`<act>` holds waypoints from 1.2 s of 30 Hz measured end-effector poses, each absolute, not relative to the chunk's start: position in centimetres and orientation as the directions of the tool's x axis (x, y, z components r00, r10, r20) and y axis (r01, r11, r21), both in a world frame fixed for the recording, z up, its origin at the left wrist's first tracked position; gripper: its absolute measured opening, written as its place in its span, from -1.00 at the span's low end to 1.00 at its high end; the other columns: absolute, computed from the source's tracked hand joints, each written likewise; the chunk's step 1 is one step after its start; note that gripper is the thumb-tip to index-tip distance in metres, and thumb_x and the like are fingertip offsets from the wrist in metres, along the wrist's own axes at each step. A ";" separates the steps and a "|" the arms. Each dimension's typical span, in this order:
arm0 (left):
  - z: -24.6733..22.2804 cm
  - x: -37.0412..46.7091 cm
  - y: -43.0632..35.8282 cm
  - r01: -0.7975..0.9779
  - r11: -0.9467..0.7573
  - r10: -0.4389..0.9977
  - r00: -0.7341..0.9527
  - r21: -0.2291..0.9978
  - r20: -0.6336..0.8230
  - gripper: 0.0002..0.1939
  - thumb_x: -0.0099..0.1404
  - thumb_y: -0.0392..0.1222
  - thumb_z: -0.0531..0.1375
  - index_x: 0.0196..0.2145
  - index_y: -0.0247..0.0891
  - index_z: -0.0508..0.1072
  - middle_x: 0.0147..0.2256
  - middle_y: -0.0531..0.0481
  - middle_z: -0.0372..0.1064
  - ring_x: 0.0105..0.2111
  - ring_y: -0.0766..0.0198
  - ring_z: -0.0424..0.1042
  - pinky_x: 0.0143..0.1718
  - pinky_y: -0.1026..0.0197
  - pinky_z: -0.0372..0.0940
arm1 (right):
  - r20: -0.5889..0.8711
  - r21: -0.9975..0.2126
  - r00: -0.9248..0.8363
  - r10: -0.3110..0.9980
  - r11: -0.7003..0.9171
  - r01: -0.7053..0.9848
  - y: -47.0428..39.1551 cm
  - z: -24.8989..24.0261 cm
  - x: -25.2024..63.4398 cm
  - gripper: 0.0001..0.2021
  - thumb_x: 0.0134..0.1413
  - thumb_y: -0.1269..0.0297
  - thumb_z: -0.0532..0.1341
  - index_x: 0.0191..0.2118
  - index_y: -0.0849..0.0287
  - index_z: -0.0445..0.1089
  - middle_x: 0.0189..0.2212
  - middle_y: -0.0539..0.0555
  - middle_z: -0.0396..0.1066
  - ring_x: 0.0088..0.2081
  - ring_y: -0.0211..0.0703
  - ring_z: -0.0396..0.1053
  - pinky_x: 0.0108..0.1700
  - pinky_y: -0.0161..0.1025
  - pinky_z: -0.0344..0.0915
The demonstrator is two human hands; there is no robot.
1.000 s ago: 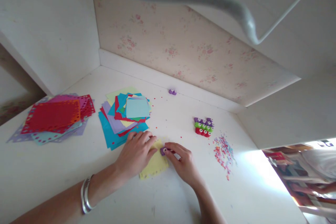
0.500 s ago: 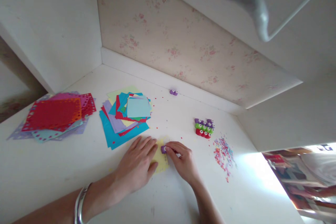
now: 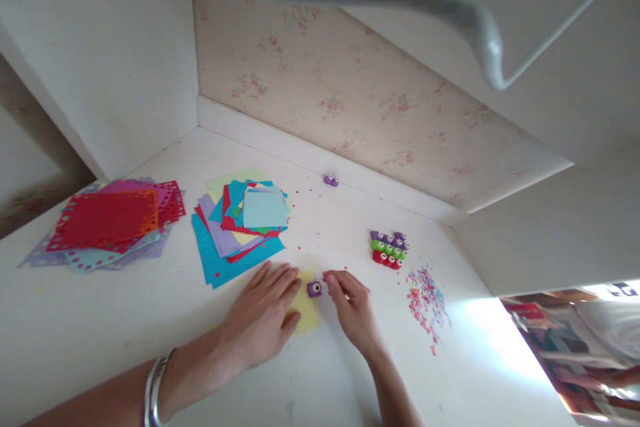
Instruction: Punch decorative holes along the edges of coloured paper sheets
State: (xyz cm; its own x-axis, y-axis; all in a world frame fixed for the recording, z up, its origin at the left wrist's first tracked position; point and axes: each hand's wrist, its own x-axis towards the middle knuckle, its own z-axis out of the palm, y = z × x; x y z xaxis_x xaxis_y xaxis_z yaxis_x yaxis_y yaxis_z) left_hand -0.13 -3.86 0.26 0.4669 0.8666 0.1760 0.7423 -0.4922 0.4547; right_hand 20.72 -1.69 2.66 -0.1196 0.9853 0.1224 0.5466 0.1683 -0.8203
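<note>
A yellow sheet of paper (image 3: 309, 315) lies on the white table, partly hidden under my left hand (image 3: 265, 313), which rests flat on it with the fingers stretched out. At the sheet's right edge sits a small purple punch with an eye on it (image 3: 314, 289). Just right of the punch is my right hand (image 3: 351, 307), off it, with thumb and index finger close together; whether something tiny is between the fingertips is too small to tell.
Coloured paper sheets (image 3: 265, 207) are piled behind my left hand. Punched red sheets (image 3: 107, 217) lie at the far left. Several purple, green and red punches (image 3: 389, 249) stand right, beside confetti (image 3: 425, 300). Two purple punches (image 3: 331, 181) are near the wall.
My right hand has let go of the purple punch and moved slightly to the right, so its eye now shows. My left hand stays on the paper.
</note>
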 end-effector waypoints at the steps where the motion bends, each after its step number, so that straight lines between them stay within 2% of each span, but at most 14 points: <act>1: 0.2 -0.1 -3.9 0.740 -0.491 0.867 0.465 0.460 0.178 -0.56 0.35 -0.12 0.10 0.16 -0.20 0.34 0.25 -0.11 0.22 0.28 0.03 0.10 0.33 -0.13 -0.12 | 0.121 -0.856 -0.066 0.990 0.138 0.499 -1.6 3.0 20.6 -0.68 0.26 0.03 0.14 -0.39 0.11 0.45 -0.47 0.03 0.41 -0.43 -0.18 0.34 -0.40 -0.26 0.27; 3: 0.2 -0.1 -3.9 0.729 -0.494 0.865 0.468 0.474 0.182 -0.56 0.34 -0.13 0.11 0.16 -0.19 0.34 0.24 -0.11 0.22 0.28 0.03 0.11 0.33 -0.14 -0.13 | 0.084 -0.954 0.034 0.996 0.070 0.292 -1.3 4.0 20.1 -0.55 0.26 -0.05 0.11 -0.58 0.11 0.24 -0.66 -0.07 0.14 -0.60 -0.27 0.10 -0.54 -0.29 0.10; 5: 0.2 -0.1 -3.8 0.721 -0.494 0.864 0.470 0.486 0.182 -0.57 0.34 -0.12 0.12 0.15 -0.19 0.34 0.24 -0.10 0.22 0.27 0.03 0.12 0.33 -0.14 -0.13 | 0.013 -1.000 0.052 0.999 0.012 0.005 -0.9 5.3 19.2 -0.46 0.25 -0.11 0.08 -0.65 0.08 0.02 -0.74 -0.15 -0.12 -0.69 -0.32 -0.15 -0.63 -0.30 -0.07; 7: 0.3 -0.1 -3.8 0.721 -0.488 0.867 0.465 0.492 0.179 -0.58 0.34 -0.11 0.13 0.13 -0.19 0.35 0.24 -0.10 0.21 0.27 0.04 0.11 0.33 -0.13 -0.13 | -0.050 -0.975 -0.039 0.998 -0.058 -0.213 -0.4 6.5 18.1 -0.42 0.23 -0.15 0.05 -0.66 0.07 -0.10 -0.76 -0.19 -0.26 -0.71 -0.34 -0.30 -0.66 -0.31 -0.14; 9: 0.5 -0.2 -3.8 0.724 -0.483 0.870 0.461 0.493 0.176 -0.59 0.34 -0.11 0.12 0.12 -0.20 0.36 0.24 -0.10 0.22 0.27 0.05 0.11 0.34 -0.12 -0.13 | -0.095 -0.939 -0.174 0.980 -0.146 -0.310 0.1 7.1 16.8 -0.40 0.21 -0.15 0.07 -0.68 0.07 -0.15 -0.79 -0.20 -0.29 -0.73 -0.36 -0.32 -0.67 -0.32 -0.13; 13: 0.8 -0.2 -3.7 0.723 -0.480 0.870 0.464 0.498 0.165 -0.58 0.32 -0.11 0.13 0.11 -0.22 0.36 0.21 -0.12 0.25 0.26 0.03 0.12 0.34 -0.13 -0.13 | -0.162 -0.886 -0.326 0.931 -0.283 -0.367 1.3 5.9 14.8 -0.37 0.12 -0.09 0.19 -0.70 0.09 -0.19 -0.82 -0.21 -0.27 -0.75 -0.41 -0.31 -0.67 -0.35 -0.21; 19: 0.5 -0.2 -3.8 0.718 -0.470 0.874 0.458 0.513 0.161 -0.52 0.30 -0.15 0.15 0.16 -0.21 0.30 0.21 -0.13 0.25 0.27 0.01 0.11 0.34 -0.16 -0.12 | -0.232 -0.787 -0.402 0.886 -0.414 -0.457 2.1 2.3 14.7 -0.35 0.04 0.03 0.28 -0.73 0.11 -0.19 -0.84 -0.21 -0.21 -0.77 -0.46 -0.28 -0.68 -0.34 -0.31; 25: -0.4 -0.1 -3.8 0.725 -0.477 0.874 0.448 0.496 0.186 -0.54 0.33 -0.09 0.12 0.16 -0.23 0.31 0.23 -0.15 0.24 0.27 0.02 0.12 0.34 -0.15 -0.12 | -0.144 -0.811 -0.383 0.912 -0.331 -0.484 1.6 1.4 15.1 -0.37 0.05 0.13 0.28 -0.76 0.14 -0.18 -0.84 -0.20 -0.22 -0.77 -0.49 -0.27 -0.67 -0.34 -0.30; 30: -0.2 -0.1 -4.0 0.735 -0.484 0.870 0.462 0.474 0.172 -0.52 0.31 -0.12 0.12 0.17 -0.23 0.30 0.22 -0.17 0.24 0.27 0.00 0.12 0.33 -0.17 -0.11 | -0.102 -0.829 -0.380 0.919 -0.290 -0.478 1.3 1.3 14.9 -0.38 0.01 0.17 0.29 -0.76 0.13 -0.18 -0.84 -0.21 -0.21 -0.77 -0.50 -0.27 -0.67 -0.34 -0.31; 36: 0.9 -0.2 -3.8 0.735 -0.484 0.867 0.476 0.474 0.148 -0.51 0.28 -0.15 0.13 0.16 -0.21 0.30 0.20 -0.13 0.26 0.25 0.01 0.13 0.33 -0.17 -0.10 | -0.094 -0.831 -0.359 0.929 -0.271 -0.485 1.9 2.8 14.3 -0.40 0.03 0.12 0.29 -0.72 0.11 -0.16 -0.82 -0.23 -0.22 -0.76 -0.47 -0.29 -0.69 -0.35 -0.30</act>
State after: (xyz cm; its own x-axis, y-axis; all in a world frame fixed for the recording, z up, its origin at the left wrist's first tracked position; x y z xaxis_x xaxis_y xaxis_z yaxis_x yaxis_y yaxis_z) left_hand -0.18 -3.83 0.88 0.4755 0.8671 0.1484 0.7354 -0.4844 0.4739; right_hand 14.33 1.91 2.84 -0.3588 0.9287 -0.0937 -0.4852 -0.2713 -0.8313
